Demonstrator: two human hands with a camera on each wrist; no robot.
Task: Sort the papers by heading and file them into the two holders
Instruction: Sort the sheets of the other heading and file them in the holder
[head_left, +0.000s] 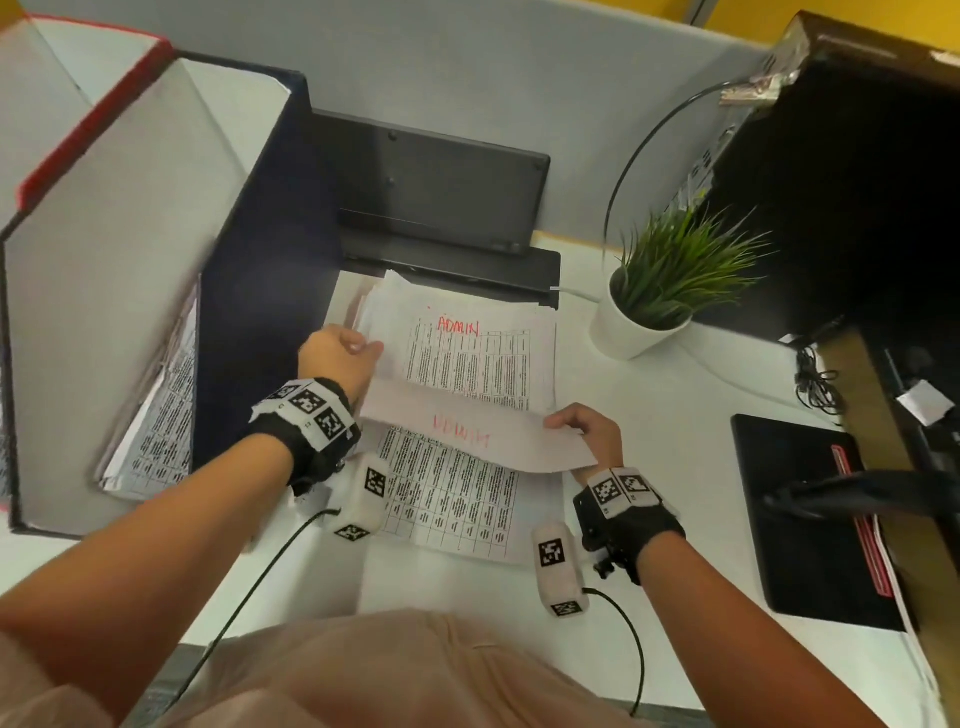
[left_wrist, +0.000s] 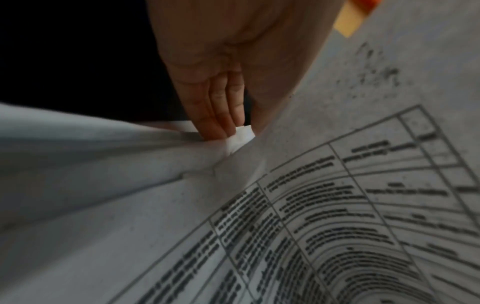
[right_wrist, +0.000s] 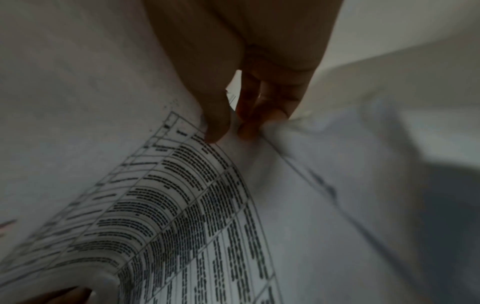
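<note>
A white sheet (head_left: 467, 434) with a printed table is held above the desk, curled over so its back faces up; a red ADMIN heading shows faintly through. My left hand (head_left: 363, 351) pinches its left edge, and my right hand (head_left: 563, 422) pinches its right corner. The wrist views show the fingers (left_wrist: 218, 115) and the thumb (right_wrist: 215, 123) clamped on the curled sheet (right_wrist: 168, 205). Behind it lies a stack of papers (head_left: 478, 353) with a red ADMIN heading on top. At the left stand a navy holder (head_left: 270, 234) with printed papers (head_left: 161, 415) inside and a red-edged holder (head_left: 93, 114).
A potted plant (head_left: 644, 317) stands right of the stack. A black stand (head_left: 441, 197) sits behind the stack against the grey partition. A black folder (head_left: 810, 519) lies at the right, near a dark cabinet (head_left: 857, 182) and cables. The white desk (head_left: 665, 441) shows between stack and folder.
</note>
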